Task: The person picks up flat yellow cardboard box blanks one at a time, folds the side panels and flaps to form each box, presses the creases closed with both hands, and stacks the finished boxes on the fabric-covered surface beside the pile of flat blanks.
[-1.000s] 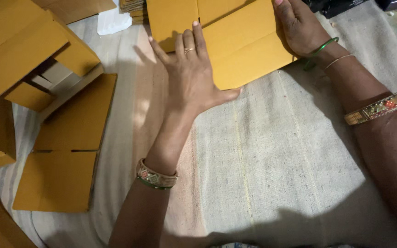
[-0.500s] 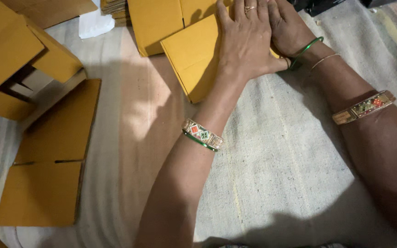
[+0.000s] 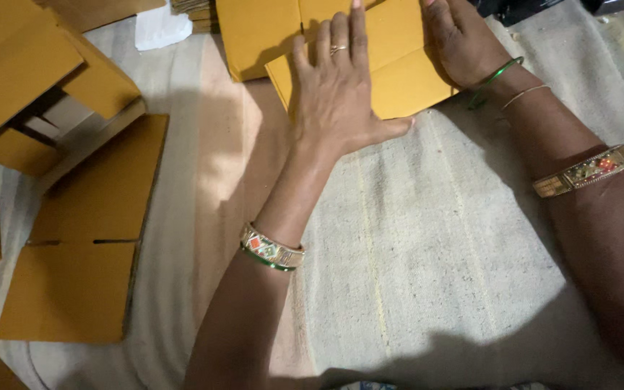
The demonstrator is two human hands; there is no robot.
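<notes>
On the pale woven floor mat [image 3: 427, 274], my left hand [image 3: 341, 94] has slid back down the flat yellow cardboard sheet [image 3: 406, 79], spread open and pressing, right hand [image 3: 464, 43] likewise flat (flattening a fold, I judge).

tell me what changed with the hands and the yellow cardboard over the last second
The left hand slid from the middle of the cloth up onto the flat yellow cardboard piece and now presses it with fingers spread. The cardboard looks more folded than a second ago, its near edge further up the striped cloth. The right hand stayed flat on the cardboard's right side. The flattened cardboard sheet on the left did not move.
</notes>
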